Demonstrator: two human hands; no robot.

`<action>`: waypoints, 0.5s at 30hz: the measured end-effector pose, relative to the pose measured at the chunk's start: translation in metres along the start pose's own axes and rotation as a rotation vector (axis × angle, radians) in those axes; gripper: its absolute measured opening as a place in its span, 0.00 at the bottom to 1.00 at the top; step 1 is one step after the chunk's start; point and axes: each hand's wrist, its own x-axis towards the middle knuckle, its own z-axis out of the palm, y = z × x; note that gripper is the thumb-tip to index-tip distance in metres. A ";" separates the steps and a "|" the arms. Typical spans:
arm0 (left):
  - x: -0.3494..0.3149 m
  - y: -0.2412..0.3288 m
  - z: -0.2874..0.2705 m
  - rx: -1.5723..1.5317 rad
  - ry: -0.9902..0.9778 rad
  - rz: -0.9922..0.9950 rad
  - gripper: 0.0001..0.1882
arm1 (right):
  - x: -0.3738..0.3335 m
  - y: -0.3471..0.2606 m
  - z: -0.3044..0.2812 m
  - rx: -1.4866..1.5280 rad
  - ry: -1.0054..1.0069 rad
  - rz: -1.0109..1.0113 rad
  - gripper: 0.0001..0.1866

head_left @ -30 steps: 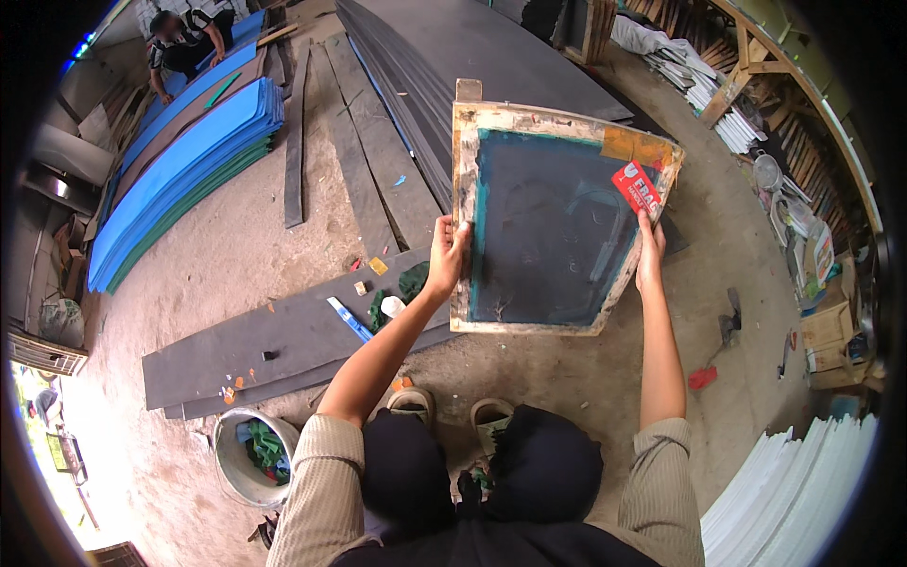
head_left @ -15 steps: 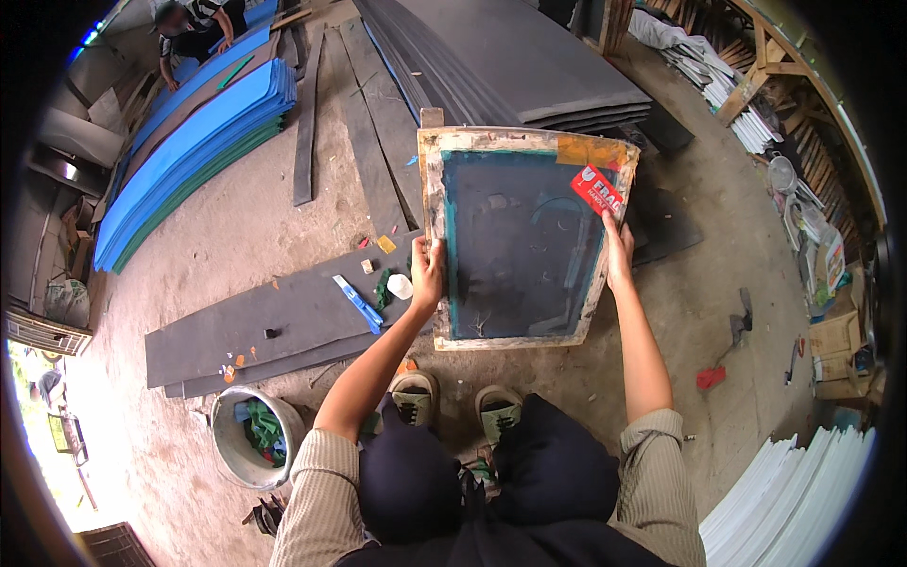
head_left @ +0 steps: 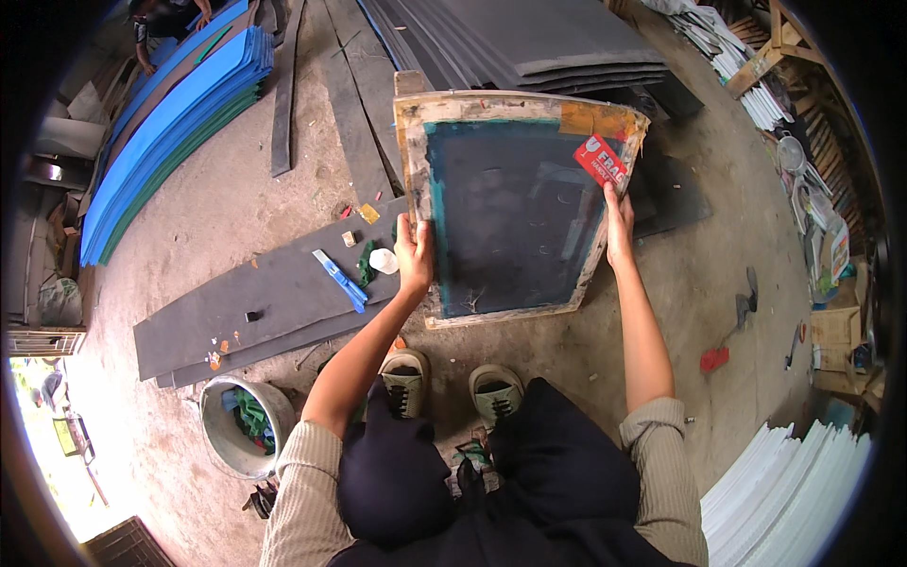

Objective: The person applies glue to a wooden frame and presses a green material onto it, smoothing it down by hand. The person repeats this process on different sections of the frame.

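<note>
Between my two hands a screen printing frame (head_left: pixel 510 227) is held up in front of me, tilted. Its wooden border is stained, and dark mesh with teal edges fills the middle. A red label (head_left: pixel 600 161) and orange tape (head_left: pixel 590 120) mark its upper right corner. My left hand (head_left: pixel 414 253) wraps round the left border. My right hand (head_left: pixel 619 227) grips the right border, fingertips just below the label. Left of the frame, a blue cutter knife (head_left: pixel 341 281) and a white lump (head_left: pixel 384 261) lie on a dark foam sheet (head_left: pixel 198 321).
A bucket (head_left: pixel 213 430) with green and blue scraps stands left of my feet. Blue sheets (head_left: pixel 179 142) are stacked at far left, near another person (head_left: pixel 170 24). Dark sheets (head_left: pixel 567 38) are piled beyond the frame. White sheets (head_left: pixel 784 501) stand at lower right.
The frame has moved slightly farther from me and tilted, its top edge now wider, with both hands still gripping it. My view has shifted, and my legs have changed position a little.
</note>
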 end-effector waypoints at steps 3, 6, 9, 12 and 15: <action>-0.007 0.005 -0.001 0.089 0.034 0.050 0.16 | -0.007 0.001 -0.001 -0.018 -0.006 -0.022 0.29; -0.008 0.011 -0.005 0.224 -0.004 -0.020 0.19 | -0.002 0.007 -0.003 -0.097 0.016 -0.027 0.30; -0.009 0.016 -0.019 0.380 -0.049 -0.064 0.22 | -0.007 0.011 0.002 -0.129 0.013 -0.019 0.34; -0.011 0.026 -0.033 0.612 0.046 0.260 0.25 | -0.004 0.022 0.002 -0.368 0.099 -0.046 0.34; -0.026 0.071 -0.042 0.305 -0.011 0.104 0.23 | 0.013 0.018 -0.029 -0.758 0.371 -0.185 0.30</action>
